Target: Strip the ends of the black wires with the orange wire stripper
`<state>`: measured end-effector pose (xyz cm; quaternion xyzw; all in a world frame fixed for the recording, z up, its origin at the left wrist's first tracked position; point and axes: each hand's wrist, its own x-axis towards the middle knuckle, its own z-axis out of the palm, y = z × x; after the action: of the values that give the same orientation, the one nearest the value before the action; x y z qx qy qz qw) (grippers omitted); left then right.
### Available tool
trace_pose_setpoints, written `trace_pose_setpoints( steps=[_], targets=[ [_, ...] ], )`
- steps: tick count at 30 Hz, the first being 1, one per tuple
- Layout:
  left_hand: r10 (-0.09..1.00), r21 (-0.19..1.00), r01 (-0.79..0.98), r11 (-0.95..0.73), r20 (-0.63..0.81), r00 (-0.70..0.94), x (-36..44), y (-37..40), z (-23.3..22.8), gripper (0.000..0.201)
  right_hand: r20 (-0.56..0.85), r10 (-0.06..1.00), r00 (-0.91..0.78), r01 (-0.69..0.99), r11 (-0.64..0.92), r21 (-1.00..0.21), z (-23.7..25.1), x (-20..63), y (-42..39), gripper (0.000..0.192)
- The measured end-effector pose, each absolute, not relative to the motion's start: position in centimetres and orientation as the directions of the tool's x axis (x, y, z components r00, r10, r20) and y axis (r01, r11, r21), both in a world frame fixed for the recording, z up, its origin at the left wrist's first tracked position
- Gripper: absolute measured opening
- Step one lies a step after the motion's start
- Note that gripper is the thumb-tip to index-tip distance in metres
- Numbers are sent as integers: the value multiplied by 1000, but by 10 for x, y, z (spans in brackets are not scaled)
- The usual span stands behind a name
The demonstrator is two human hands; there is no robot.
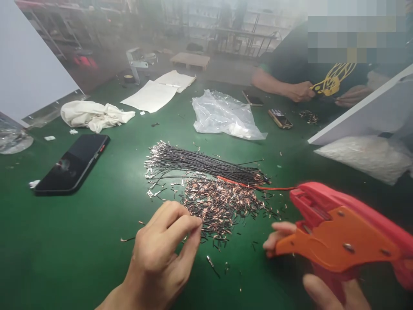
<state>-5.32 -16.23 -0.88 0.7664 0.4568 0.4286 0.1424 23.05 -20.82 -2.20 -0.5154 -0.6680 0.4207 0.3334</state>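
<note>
Low at centre, the left hand (161, 254) pinches its fingertips together at the near edge of the scrap pile (219, 206); whether it holds a piece is unclear. Lower right, the right hand (322, 275) grips the red stripper (342, 232), just right of the wire bundle (200, 163).

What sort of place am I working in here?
Likely a small wire-assembly workshop: a bundle of cut black wires and stripped offcuts on a green workbench, and a red-orange wire stripper.
</note>
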Motion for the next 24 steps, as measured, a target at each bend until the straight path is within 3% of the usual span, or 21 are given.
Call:
trace_pose_setpoints(
  steps=[1, 3, 5, 7, 14, 19, 24],
  targets=[
    [820, 608, 578, -545, 530, 216, -53, -163, -9, 18, 132, 972, -193, 616, 224, -755, -24, 236, -203, 39],
    [818, 603, 580, -548, 532, 220, -53, -163, -10, 18, 282, 949, -143, 823, 272, -499, -27, 241, -195, 40],
    [815, 597, 582, -552, 533, 225, -53, -164, -10, 19, 338, 916, -214, 892, 324, -314, -31, 239, -189, 42],
    [816, 594, 589, -548, 532, 224, -53, -164, -10, 19, 314, 889, -335, 890, 407, -204, -33, 234, -188, 42],
    [821, 589, 612, -528, 539, 189, -55, -164, -7, 20, 236, 808, -539, 814, 572, -101, -37, 218, -195, 57],
    [805, 557, 617, -556, 547, 231, -48, -168, -11, 19, 221, 833, -506, 834, 538, -118, -41, 219, -198, 60],
    [745, 463, 603, -650, 547, 383, -35, -181, -26, 17, 210, 863, -460, 851, 496, -173, -39, 216, -198, 72]
  ],
)
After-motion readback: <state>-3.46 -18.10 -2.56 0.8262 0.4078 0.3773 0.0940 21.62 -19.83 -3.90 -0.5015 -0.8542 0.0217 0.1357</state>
